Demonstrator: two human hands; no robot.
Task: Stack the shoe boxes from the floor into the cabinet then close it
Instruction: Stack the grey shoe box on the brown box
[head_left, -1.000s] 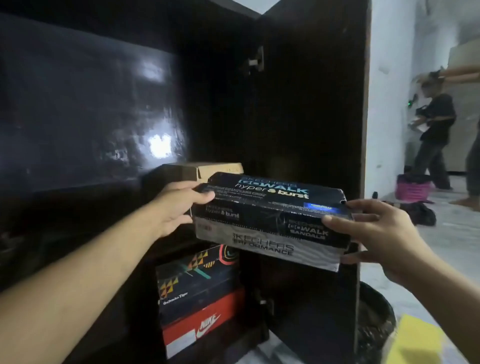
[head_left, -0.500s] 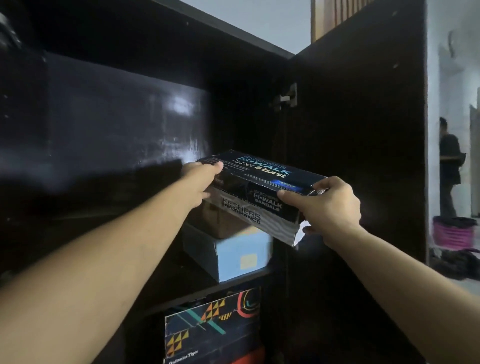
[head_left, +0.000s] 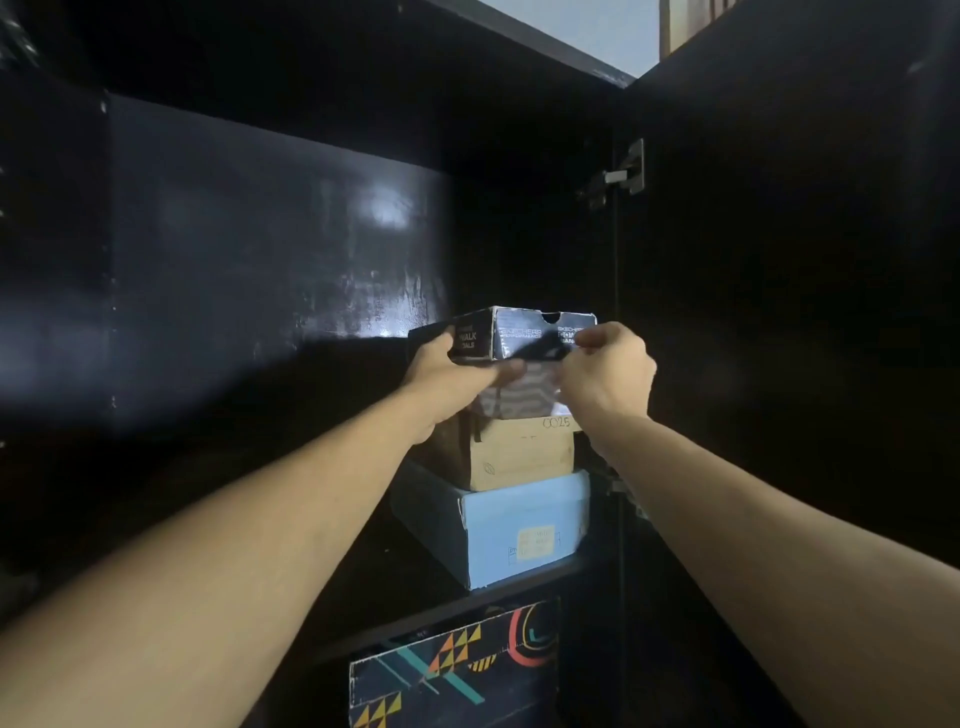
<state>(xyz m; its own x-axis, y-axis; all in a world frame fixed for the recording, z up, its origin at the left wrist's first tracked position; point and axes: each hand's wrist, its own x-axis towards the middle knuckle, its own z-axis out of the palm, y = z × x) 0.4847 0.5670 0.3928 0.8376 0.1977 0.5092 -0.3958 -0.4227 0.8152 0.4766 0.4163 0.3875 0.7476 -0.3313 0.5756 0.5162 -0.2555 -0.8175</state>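
A black Skechers shoe box (head_left: 519, 335) sits at the top of a stack inside the dark cabinet (head_left: 260, 260), its short end facing me. My left hand (head_left: 447, 382) grips its lower left corner and my right hand (head_left: 605, 376) grips its right front edge. Under it lies a brown cardboard box (head_left: 524, 454), which rests on a light blue box (head_left: 524, 530) on the upper shelf. On the shelf below stands a black box (head_left: 457, 670) with coloured triangles.
The open cabinet door (head_left: 779, 338) stands at the right, held by a metal hinge (head_left: 621, 174). The cabinet's glossy back wall fills the left. The shelf space left of the stack is dark. A strip of ceiling shows above the cabinet top.
Both hands have pushed the Skechers box further into the cabinet and turned it so its short end faces me, above the brown box. My view has moved closer.
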